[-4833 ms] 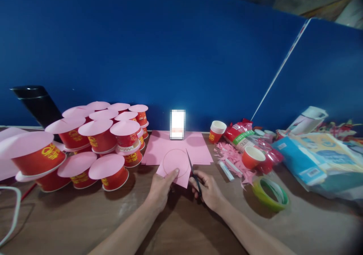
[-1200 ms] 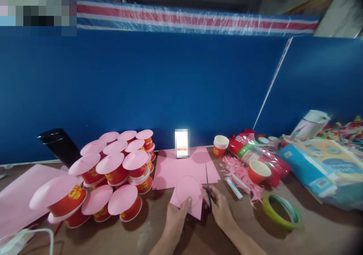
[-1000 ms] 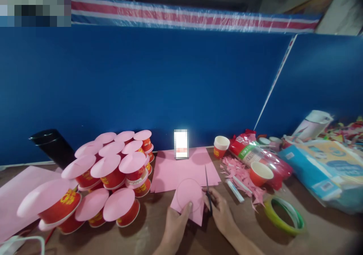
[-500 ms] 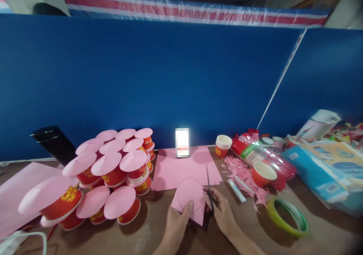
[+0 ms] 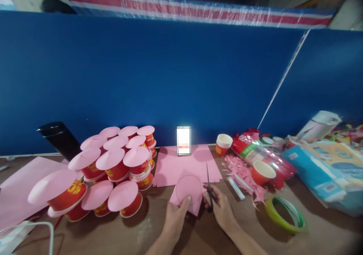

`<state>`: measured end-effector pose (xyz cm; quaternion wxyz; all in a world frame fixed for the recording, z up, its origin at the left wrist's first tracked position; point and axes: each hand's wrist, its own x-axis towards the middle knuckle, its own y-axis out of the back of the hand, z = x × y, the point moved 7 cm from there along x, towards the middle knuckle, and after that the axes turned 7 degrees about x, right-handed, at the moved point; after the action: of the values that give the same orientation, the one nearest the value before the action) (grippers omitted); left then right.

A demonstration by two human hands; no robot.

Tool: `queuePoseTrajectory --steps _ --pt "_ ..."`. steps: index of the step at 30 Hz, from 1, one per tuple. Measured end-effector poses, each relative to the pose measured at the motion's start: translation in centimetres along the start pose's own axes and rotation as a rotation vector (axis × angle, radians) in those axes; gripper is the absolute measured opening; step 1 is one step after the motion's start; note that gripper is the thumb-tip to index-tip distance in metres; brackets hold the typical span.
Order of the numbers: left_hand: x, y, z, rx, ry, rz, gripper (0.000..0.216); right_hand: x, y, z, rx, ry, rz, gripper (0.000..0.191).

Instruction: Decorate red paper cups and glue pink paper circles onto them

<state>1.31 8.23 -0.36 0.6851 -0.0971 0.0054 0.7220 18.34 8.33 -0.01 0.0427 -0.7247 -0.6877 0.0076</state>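
Observation:
A pink paper piece (image 5: 188,190) with a circle drawn on it is pinched in my left hand (image 5: 176,216), the thumb lying over the lower part of the circle. Just right of it, my right hand (image 5: 221,206) grips dark-handled scissors (image 5: 208,188) whose blades point up and away from me. The blades look almost closed, beside the paper's right edge. Beyond my hands, larger pink sheets (image 5: 170,171) lie flat on the brown table (image 5: 136,236).
On the left, red paper cups (image 5: 113,170) are stacked under pink paper discs (image 5: 110,158), near a black tumbler (image 5: 61,139). On the right lie pink scraps (image 5: 241,170), red-and-white cups (image 5: 264,173), a tape roll (image 5: 285,214) and a blue package (image 5: 310,171). A lit phone (image 5: 183,141) stands at the back.
The view has shifted slightly. My left hand and the paper piece have turned and moved a little; the scissors stay in my right hand beside the paper.

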Motion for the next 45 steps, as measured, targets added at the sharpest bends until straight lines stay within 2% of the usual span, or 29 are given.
queuePoseTrajectory --steps 3,6,9,16,22,33,38,41,45 --pt "0.2 0.4 -0.5 0.045 0.022 0.022 0.044 0.0 -0.2 -0.1 0.021 0.004 -0.011 0.041" --pt "0.2 0.2 -0.5 0.051 0.013 -0.010 0.042 -0.1 -0.2 -0.3 0.017 0.021 -0.022 0.038" --pt "0.2 -0.1 -0.3 -0.029 0.001 -0.045 0.041 -0.2 -0.1 -0.3 -0.007 0.013 -0.021 0.038" --pt "0.5 0.1 -1.6 -0.219 0.097 0.003 0.051 -0.1 0.0 0.1 -0.031 0.025 -0.021 0.040" --pt "0.7 0.3 -2.3 -0.198 0.099 0.008 0.051 -0.2 -0.1 -0.1 -0.027 0.009 -0.023 0.042" --pt "0.6 0.0 -1.9 -0.201 0.100 -0.007 0.048 -0.2 -0.1 0.1 -0.025 0.003 -0.023 0.041" --pt "0.6 0.3 -2.3 -0.202 0.122 0.030 0.051 -0.4 0.0 -0.2 -0.064 0.039 0.006 0.040" --pt "0.6 0.2 -2.1 -0.307 0.162 0.024 0.048 -0.3 0.4 -0.3 -0.168 0.056 0.042 0.031" --pt "0.5 0.2 -1.8 -0.580 0.291 0.047 0.027 0.3 0.8 -0.4 -0.198 0.038 0.076 0.038"
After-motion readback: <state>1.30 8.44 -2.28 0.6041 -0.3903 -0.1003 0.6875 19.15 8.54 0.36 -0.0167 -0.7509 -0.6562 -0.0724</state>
